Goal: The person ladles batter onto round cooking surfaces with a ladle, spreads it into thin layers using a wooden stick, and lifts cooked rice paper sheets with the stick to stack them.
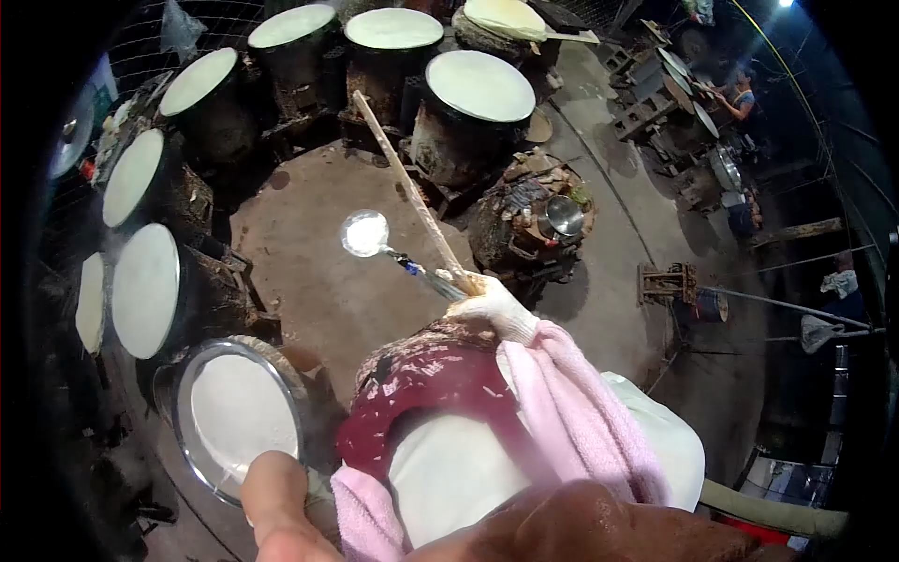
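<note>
My right hand [499, 305], in a white work glove, is closed around two handles. One belongs to a ladle [364, 233], whose round bowl looks bright white; blue and dark wrapping shows on its handle. The other is a long thin wooden stick [407, 183] pointing away toward the drums. At lower left my bare left arm [276, 496] overlaps the near rim of a metal basin [298, 412] of white batter [234, 407]. The fingers of my left hand cannot be made out. A pink towel [571, 403] hangs over my shoulders.
Several dark drum stoves with round pale tops [479, 86] curve around me from left to back. A stump-like stand [510, 215] with a metal pot [564, 215] is ahead right. Another person [742, 98] works at the far right. A small wooden stool [667, 283] stands right.
</note>
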{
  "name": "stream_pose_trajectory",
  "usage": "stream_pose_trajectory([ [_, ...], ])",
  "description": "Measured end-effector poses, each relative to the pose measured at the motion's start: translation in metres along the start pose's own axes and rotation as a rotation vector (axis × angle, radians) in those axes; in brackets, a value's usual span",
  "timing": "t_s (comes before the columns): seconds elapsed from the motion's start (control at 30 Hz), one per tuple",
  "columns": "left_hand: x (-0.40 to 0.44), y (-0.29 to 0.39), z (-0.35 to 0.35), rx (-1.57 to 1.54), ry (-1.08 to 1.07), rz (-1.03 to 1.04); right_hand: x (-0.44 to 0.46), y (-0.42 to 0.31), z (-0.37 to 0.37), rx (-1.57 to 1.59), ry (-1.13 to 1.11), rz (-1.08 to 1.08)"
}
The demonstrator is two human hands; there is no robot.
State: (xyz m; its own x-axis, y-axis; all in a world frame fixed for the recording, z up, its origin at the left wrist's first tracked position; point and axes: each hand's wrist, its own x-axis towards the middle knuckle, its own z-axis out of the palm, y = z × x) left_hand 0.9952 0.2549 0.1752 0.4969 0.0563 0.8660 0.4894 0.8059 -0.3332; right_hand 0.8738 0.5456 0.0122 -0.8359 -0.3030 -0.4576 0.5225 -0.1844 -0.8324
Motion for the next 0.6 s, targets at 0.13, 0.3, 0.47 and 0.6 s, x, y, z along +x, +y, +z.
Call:
stream_pose_trajectory([
  [0.13,-0.013,-0.005,-0.009,-0.034,-0.077,0.013,0.000,-0.006,0.010,0.018,-0.018,0.012],
  [0.3,-0.070,-0.026,-0.028,-0.280,-0.552,-0.292,0.009,-0.025,0.039,-0.034,0.004,-0.004],
  [0.47,-0.217,-0.017,0.005,-0.441,-0.746,-2.039,0.044,-0.008,0.049,-0.180,-0.112,-0.061],
  [0.6,-0.279,-0.008,0.033,-0.666,-0.485,-2.712,0.082,0.005,0.075,-0.106,-0.206,-0.158],
])
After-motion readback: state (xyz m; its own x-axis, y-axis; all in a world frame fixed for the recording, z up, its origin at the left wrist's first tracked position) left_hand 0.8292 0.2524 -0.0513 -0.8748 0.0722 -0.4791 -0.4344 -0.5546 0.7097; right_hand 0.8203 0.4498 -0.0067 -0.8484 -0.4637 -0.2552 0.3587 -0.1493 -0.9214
